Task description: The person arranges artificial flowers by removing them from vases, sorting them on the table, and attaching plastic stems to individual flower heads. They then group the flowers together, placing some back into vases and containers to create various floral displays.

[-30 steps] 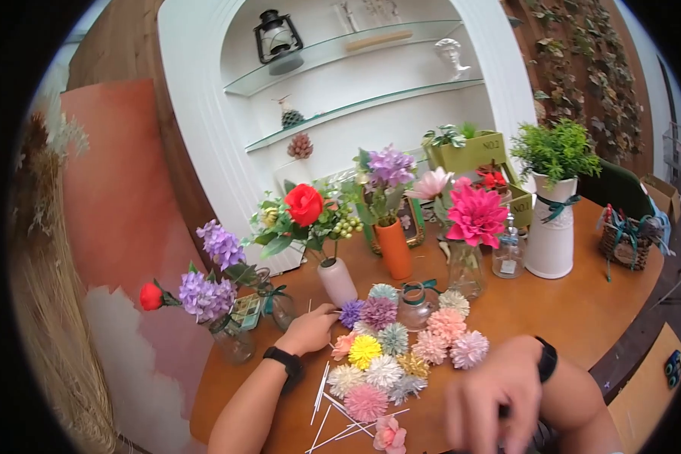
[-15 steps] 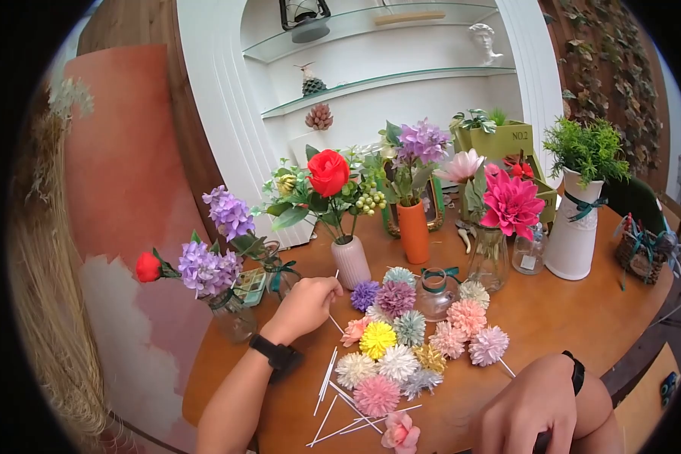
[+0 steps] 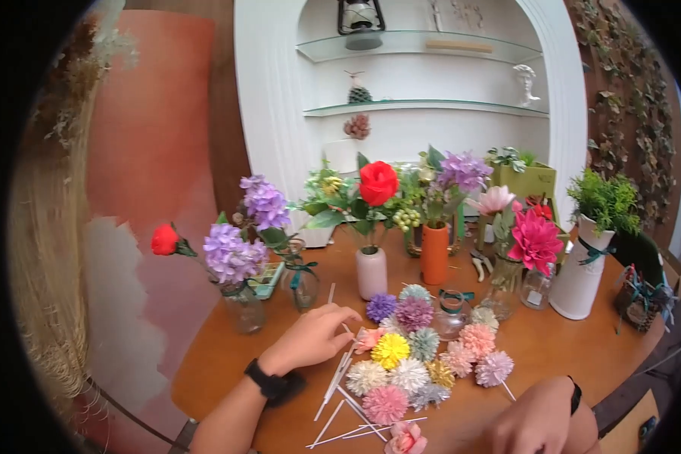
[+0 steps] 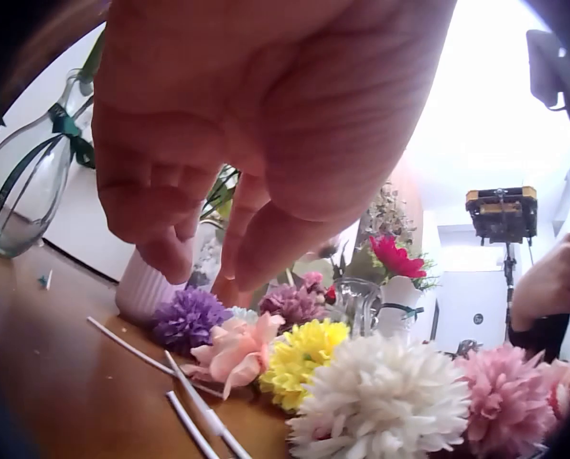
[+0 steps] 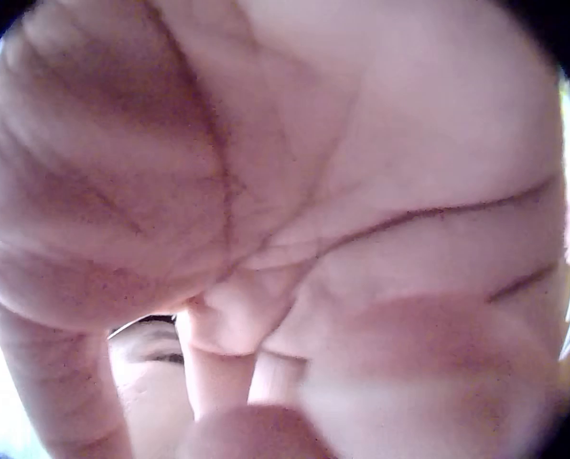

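Observation:
My left hand (image 3: 314, 337) hovers low over the table beside the flower heads, its fingers reaching down, loosely bent. In the left wrist view nothing shows between thumb and fingers. A thin white stick (image 4: 132, 346) lies on the wood below them, running toward a peach flower head (image 4: 235, 352). More white sticks (image 3: 331, 386) are strewn nearer me. Close by are a purple flower head (image 3: 381, 307), a yellow one (image 3: 390, 351) and a cream one (image 3: 366, 377). At the table's near right, my right hand (image 3: 537, 424) hangs with loosely curled fingers; its palm fills the right wrist view, bare.
Behind the flower heads stand a pale pink vase (image 3: 371, 276) with a red rose, an orange vase (image 3: 434, 256) and a small glass jar (image 3: 451, 321). Glass vases (image 3: 244, 312) with purple blooms are at left. A tall white vase (image 3: 579, 280) stands at right.
My left hand first held a thin white stick up near the pink vase, then came down toward me and let it go. The right hand has sunk lower. The head view has shifted.

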Motion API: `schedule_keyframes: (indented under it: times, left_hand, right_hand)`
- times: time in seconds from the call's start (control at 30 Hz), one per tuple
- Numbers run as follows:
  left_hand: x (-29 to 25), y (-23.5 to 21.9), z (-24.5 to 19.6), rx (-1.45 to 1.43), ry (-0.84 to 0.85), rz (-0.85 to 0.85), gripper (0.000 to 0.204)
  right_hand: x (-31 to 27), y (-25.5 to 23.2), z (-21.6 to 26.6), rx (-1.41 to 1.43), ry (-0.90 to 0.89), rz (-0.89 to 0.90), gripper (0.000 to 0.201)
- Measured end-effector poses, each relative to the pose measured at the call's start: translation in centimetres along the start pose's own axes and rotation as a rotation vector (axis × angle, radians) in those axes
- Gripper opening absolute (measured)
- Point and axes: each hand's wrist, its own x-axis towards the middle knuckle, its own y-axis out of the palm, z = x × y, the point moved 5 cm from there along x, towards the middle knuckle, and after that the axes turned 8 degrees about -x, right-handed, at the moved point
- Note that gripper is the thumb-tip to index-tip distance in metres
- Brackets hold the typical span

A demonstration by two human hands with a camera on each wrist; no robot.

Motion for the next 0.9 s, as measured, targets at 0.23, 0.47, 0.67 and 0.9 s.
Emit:
schedule_keyframes:
  times: [0.23,0.47,0.67,0.9]
  left_hand:
    - [-1.6,0.6,-11.2,-0.398,0.608,0.427,0.024]
    - [-4.7,4.4,-13.1,-0.577,0.692,0.668,0.015]
    - [-3.4,5.6,-8.8,-0.138,0.465,0.601,0.023]
    - [-2.5,4.4,-5.4,-0.040,0.400,0.324,0.016]
  right_hand:
    - [-4.9,-7.4,-0.7,-0.844,0.529,-1.052,0.014]
    - [-7.9,-9.8,-5.5,-0.994,0.813,-1.115,0.020]
    - [-7.8,-9.9,-7.4,-1.069,0.877,-1.022,0.033]
    - [-8.2,-9.7,-6.7,-1.146,0.991,-1.083,0.043]
